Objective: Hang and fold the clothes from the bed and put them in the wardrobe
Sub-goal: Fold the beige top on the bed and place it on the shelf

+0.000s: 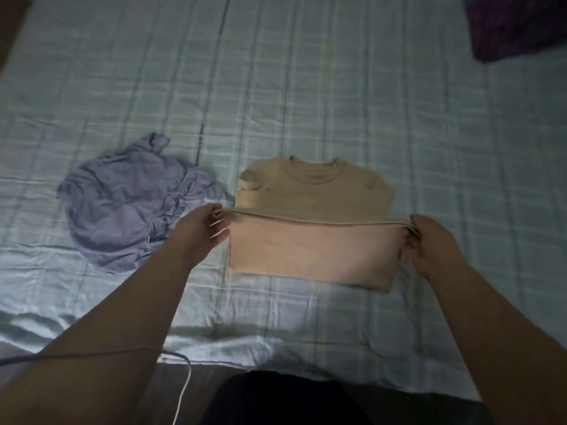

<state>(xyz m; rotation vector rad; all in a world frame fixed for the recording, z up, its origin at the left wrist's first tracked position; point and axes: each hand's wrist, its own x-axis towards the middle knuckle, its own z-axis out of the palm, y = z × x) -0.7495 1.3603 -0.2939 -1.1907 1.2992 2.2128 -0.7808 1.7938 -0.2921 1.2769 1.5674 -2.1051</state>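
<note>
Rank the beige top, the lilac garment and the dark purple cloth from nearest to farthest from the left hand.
1. beige top: held in the left hand.
2. lilac garment: crumpled, just to its left.
3. dark purple cloth: far right corner.

Crumpled garment (129,207) left of shirt (313,216) — on bed (306,87)

Worn on the head, wide-angle; looks forward and down onto the bed (306,87) from close above its near edge, left hand (201,234) and right hand (435,243) at arm's length mid-frame.
</note>
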